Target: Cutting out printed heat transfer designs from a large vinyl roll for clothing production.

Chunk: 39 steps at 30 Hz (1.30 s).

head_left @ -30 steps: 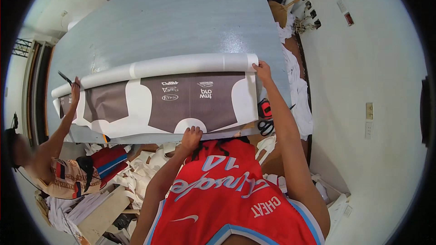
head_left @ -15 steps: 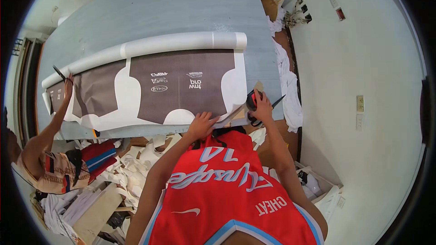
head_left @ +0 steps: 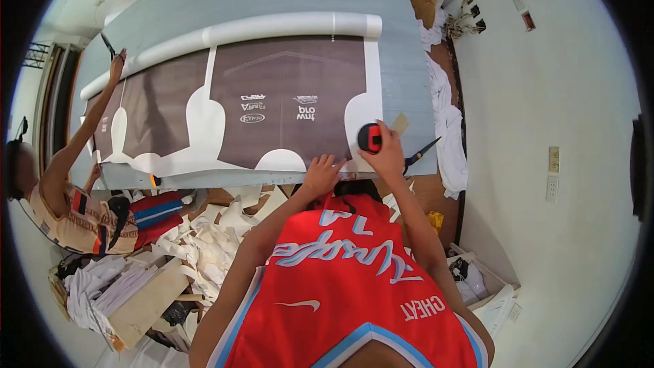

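While the left grip (head_left: 321, 174) rests unclenched on printed sheeting (head_left: 279, 138), the right grip (head_left: 386, 154) grasps a tape measure (head_left: 369, 139).

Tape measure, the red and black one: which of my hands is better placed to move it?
Probably your right hand: it grips the tape measure by the right end of the printed sheet. Your left hand rests at the sheet's near edge, apart from it.
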Tool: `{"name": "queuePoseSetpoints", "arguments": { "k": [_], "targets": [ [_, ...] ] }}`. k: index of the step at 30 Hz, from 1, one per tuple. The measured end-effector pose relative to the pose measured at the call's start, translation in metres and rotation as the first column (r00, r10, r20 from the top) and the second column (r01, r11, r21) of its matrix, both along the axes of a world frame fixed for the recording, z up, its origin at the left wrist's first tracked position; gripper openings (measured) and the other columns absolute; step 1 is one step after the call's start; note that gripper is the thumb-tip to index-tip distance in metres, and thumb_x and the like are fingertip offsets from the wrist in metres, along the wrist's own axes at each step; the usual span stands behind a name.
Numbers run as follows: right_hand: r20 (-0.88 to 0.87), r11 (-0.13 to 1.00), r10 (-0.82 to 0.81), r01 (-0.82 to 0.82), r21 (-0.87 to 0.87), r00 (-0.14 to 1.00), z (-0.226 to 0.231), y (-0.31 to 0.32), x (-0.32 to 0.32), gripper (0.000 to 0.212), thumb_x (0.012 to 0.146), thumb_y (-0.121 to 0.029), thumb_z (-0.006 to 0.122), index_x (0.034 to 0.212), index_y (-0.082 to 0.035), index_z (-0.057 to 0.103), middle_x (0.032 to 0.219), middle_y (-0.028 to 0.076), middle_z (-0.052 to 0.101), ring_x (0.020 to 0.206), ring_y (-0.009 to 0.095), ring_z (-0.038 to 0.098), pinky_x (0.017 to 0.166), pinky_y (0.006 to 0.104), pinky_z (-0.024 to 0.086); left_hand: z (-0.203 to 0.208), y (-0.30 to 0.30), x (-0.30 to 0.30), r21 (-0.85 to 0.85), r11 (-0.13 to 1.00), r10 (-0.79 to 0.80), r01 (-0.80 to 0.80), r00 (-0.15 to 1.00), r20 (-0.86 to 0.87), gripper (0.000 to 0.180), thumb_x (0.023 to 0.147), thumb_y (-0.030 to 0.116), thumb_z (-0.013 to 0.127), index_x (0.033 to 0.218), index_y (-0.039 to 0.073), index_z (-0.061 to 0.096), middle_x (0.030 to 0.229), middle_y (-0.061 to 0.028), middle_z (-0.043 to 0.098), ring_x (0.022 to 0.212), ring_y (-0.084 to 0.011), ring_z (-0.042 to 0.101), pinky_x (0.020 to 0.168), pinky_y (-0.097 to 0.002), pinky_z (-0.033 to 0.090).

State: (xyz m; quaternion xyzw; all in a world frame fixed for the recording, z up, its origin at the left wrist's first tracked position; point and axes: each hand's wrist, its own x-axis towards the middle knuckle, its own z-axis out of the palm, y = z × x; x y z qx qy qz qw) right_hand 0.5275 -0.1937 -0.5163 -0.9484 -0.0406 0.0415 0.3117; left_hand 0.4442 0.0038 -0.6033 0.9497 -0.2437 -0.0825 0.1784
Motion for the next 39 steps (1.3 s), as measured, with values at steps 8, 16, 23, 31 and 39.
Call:
{"name": "queuePoseSetpoints", "arguments": {
  "k": [8, 16, 23, 31, 39],
  "targets": [
    [0.046, 0.902, 0.431, -0.430, -0.038, 0.901, -0.045, 0.135, -0.038, 0.082, 0.057, -0.032, 0.078, 0.132, -0.021, 0.046, 0.109, 0.017, 0.050, 0.099, 0.035, 0.052, 0.081, 0.0458, 0.044, 0.002, 0.091, -0.081, 0.035, 0.882, 0.468, -0.470, 0.883, 0.044, 0.050, 0.080, 0.023, 0.061, 0.126, 0.007, 0.050, 0.117, -0.0157, 0.049, 0.112, -0.0324, 0.046, 0.092, -0.0445, 0.038],
    [-0.029, 0.900, 0.432, -0.433, -0.043, 0.901, -0.072, 0.124, -0.077, 0.088, 0.065, -0.040, 0.076, 0.141, -0.020, 0.037, 0.118, 0.018, 0.049, 0.110, 0.037, 0.048, 0.093, 0.0472, 0.040, -0.010, 0.105, -0.115, 0.068, 0.826, 0.556, -0.559, 0.829, 0.066, 0.059, 0.081, 0.027, 0.063, 0.133, 0.007, 0.046, 0.130, -0.0177, 0.046, 0.125, -0.0336, 0.039, 0.104, -0.0467, 0.031],
    [0.398, 0.990, 0.075, -0.020, -0.141, 0.914, -0.057, 0.032, -0.088, 0.054, 0.079, -0.032, 0.067, 0.122, -0.005, 0.050, 0.112, 0.017, 0.051, 0.109, 0.035, 0.047, 0.093, 0.0474, 0.037, 0.001, 0.086, -0.105, -0.036, 0.687, 0.721, -0.726, 0.687, -0.084, 0.040, 0.082, 0.029, 0.062, 0.114, 0.005, 0.059, 0.121, -0.0173, 0.053, 0.111, -0.0324, 0.050, 0.090, -0.0457, 0.041],
    [0.074, 0.775, -0.607, 0.610, -0.165, 0.791, -0.110, -0.082, -0.084, 0.042, 0.079, -0.030, 0.066, 0.107, 0.000, 0.054, 0.102, 0.020, 0.059, 0.097, 0.038, 0.057, 0.084, 0.0446, 0.045, -0.021, -0.004, -0.030, -0.061, 0.364, -0.020, -0.929, 0.057, -0.998, 0.051, 0.085, 0.057, 0.058, 0.091, 0.006, 0.060, 0.077, -0.0103, 0.066, 0.058, -0.0210, 0.064, 0.051, -0.0318, 0.051],
    [-0.168, 0.716, -0.688, 0.620, -0.321, 0.706, -0.124, -0.112, -0.083, 0.047, 0.070, -0.031, 0.070, 0.098, 0.004, 0.056, 0.094, 0.024, 0.062, 0.089, 0.038, 0.061, 0.077, 0.0467, 0.048, -0.079, -0.078, -0.010, 0.157, -0.243, -0.217, -0.957, -0.104, -0.970, 0.026, 0.088, 0.030, 0.064, 0.100, 0.009, 0.055, 0.089, -0.0078, 0.065, 0.078, -0.0210, 0.065, 0.065, -0.0347, 0.055]
  ]
}}
